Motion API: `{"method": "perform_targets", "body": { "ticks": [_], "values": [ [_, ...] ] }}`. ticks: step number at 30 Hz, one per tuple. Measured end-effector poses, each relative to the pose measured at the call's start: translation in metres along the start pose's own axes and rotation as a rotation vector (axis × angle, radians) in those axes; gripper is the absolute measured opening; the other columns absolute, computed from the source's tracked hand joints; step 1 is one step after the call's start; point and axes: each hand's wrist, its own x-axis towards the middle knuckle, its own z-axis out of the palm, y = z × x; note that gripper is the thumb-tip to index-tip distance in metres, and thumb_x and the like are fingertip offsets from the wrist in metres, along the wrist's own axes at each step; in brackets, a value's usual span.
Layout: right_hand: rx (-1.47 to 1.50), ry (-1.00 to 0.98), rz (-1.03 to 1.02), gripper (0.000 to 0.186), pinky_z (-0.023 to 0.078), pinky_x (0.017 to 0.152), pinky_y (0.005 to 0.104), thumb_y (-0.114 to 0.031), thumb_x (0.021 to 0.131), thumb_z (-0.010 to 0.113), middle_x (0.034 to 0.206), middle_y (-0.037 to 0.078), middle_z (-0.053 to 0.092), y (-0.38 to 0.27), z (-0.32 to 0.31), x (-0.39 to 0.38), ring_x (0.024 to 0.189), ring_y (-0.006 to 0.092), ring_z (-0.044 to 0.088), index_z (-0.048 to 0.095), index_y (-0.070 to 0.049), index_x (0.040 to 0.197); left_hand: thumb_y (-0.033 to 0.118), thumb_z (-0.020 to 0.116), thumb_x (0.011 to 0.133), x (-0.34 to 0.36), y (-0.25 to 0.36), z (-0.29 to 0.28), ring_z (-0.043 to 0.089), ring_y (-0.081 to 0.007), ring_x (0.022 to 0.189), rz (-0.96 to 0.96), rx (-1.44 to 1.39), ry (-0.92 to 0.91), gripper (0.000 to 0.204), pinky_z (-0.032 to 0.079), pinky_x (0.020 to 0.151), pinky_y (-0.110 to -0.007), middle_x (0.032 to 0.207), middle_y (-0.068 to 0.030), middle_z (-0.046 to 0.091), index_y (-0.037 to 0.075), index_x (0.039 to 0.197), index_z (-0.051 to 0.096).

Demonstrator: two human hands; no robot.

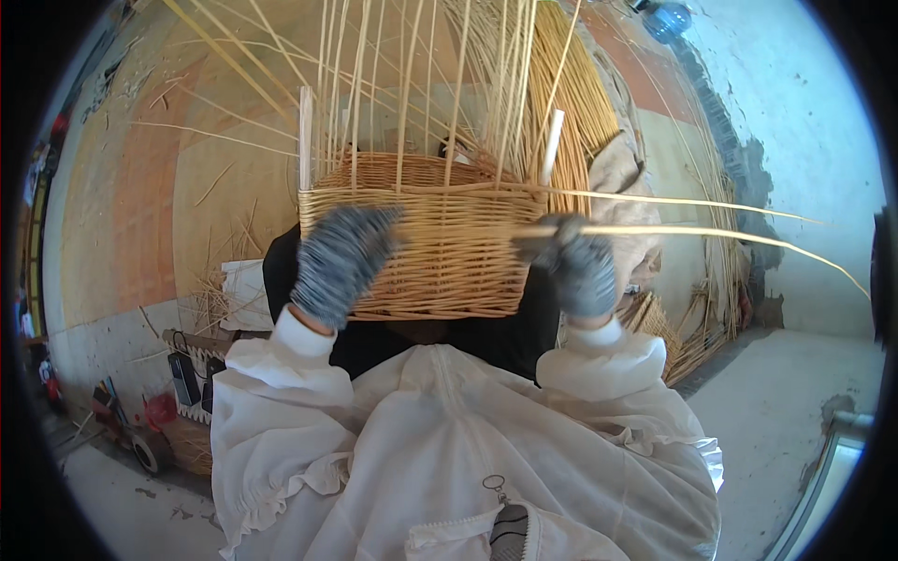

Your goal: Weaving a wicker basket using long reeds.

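A half-woven wicker basket point(440, 248) sits in front of my body, its near wall facing me. Tall upright willow stakes point(409, 103) rise from it, with a pale wooden post point(305, 140) at the left corner and a white one point(554, 148) at the right. My left hand point(344, 264), in a grey knitted glove, is against the wall's left part; motion smears its fingers. At the right end, my right hand point(582, 271), gloved alike, is closed round a willow rod point(692, 231) that sticks out to the right. Another loose rod point(683, 198) runs out from the rim above it.
A thick bundle of willow rods point(575, 93) lies beyond the basket to the right, beside a beige cloth point(619, 178). Rod scraps point(220, 290) litter the floor at left. A small wheel point(150, 452) stands at lower left, and a blue water bottle point(666, 21) at the far right.
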Motion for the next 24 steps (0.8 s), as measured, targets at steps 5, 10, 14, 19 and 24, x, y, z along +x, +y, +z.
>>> {"method": "perform_targets", "body": {
  "ticks": [5,10,14,19,24],
  "values": [
    [-0.069,0.41,0.164,0.027,0.058,0.077,0.0429,-0.022,0.093,0.056,0.093,0.017,0.063,0.028,-0.032,0.042,0.09,0.034,0.065,0.056,0.003,0.101,0.027,0.068,0.08,0.02,-0.04,0.013,0.059,-0.0321,0.095,-0.331,0.191,-0.09,0.035,0.045,0.087,-0.04,0.103,-0.0151,0.064,0.005,0.107,0.064],
    [0.077,0.249,0.295,0.031,0.057,0.079,0.0452,-0.021,0.093,0.056,0.102,0.025,0.06,0.059,-0.044,0.047,0.094,0.0398,0.064,0.054,0.007,0.105,0.033,0.064,0.082,0.007,-0.051,0.03,0.058,-0.031,0.089,-0.227,0.306,0.009,0.037,0.044,0.088,-0.04,0.103,-0.0109,0.064,0.009,0.111,0.064],
    [0.054,0.228,0.371,0.032,0.056,0.082,0.0455,-0.02,0.093,0.055,0.101,0.028,0.062,0.053,-0.045,0.047,0.096,0.0403,0.063,0.052,0.008,0.109,0.032,0.062,0.084,0.01,-0.045,0.021,0.059,-0.0302,0.097,-0.41,0.257,-0.204,0.037,0.043,0.092,-0.04,0.108,-0.0117,0.063,0.01,0.114,0.063],
    [0.026,0.27,0.492,0.038,0.054,0.084,0.0478,-0.023,0.09,0.06,0.104,0.028,0.06,0.052,-0.05,0.052,0.097,0.0419,0.062,0.052,0.007,0.114,0.026,0.061,0.087,0.058,-0.011,0.021,0.062,-0.0315,0.096,-0.35,-0.033,0.088,0.028,0.047,0.086,-0.041,0.104,-0.0145,0.065,0.008,0.108,0.064],
    [0.075,0.376,0.381,0.034,0.056,0.081,0.044,-0.018,0.09,0.061,0.104,0.024,0.061,0.051,-0.055,0.036,0.093,0.0361,0.063,0.054,0.008,0.11,0.029,0.067,0.083,0.098,-0.002,0.04,0.064,-0.0289,0.085,-0.438,-0.312,-0.532,0.03,0.05,0.077,-0.037,0.091,-0.0149,0.067,0.005,0.1,0.065]
  ]
}}
